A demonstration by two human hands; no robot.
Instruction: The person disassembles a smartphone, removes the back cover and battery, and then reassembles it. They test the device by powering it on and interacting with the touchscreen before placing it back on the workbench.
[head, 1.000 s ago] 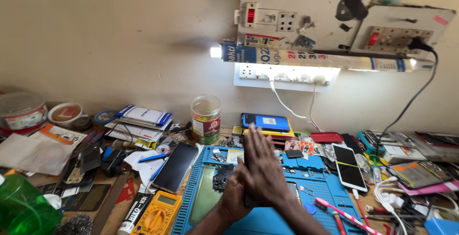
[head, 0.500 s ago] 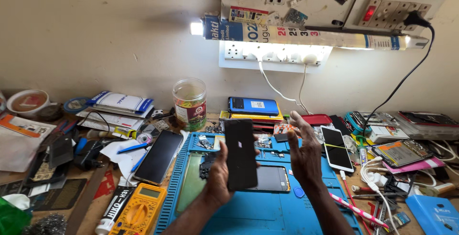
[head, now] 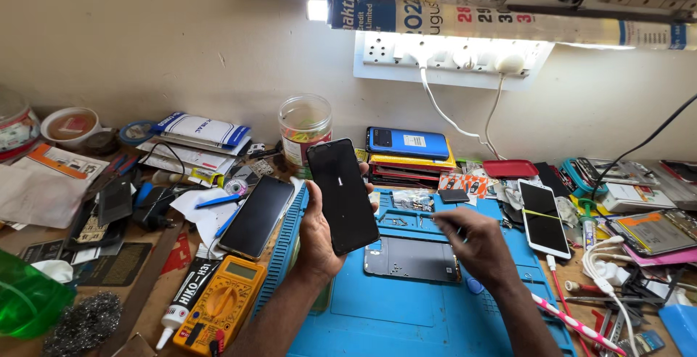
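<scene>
Blue silicone mat (head: 406, 313) covered the near surface, and on it lay an opened dark phone body (head: 412, 258) just under the hands. The left hand (head: 317, 239) gripped a black phone (head: 343, 195) upright above the mat, while the right hand (head: 475, 244) pinched a thin tool (head: 441, 217). Farther back stood a stack of phones (head: 410, 155) and a clear jar (head: 305, 126) by the wall.

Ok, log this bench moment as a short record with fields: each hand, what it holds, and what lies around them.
left hand: holds a black phone screen upright, glass toward the camera
right hand: hovers over the mat, blurred; whether it pinches anything is unclear
under the hands: blue work mat with an opened phone body lying flat
left of mat: dark phone, yellow multimeter
right of mat: white phone
behind: stack of phones, clear jar
</scene>
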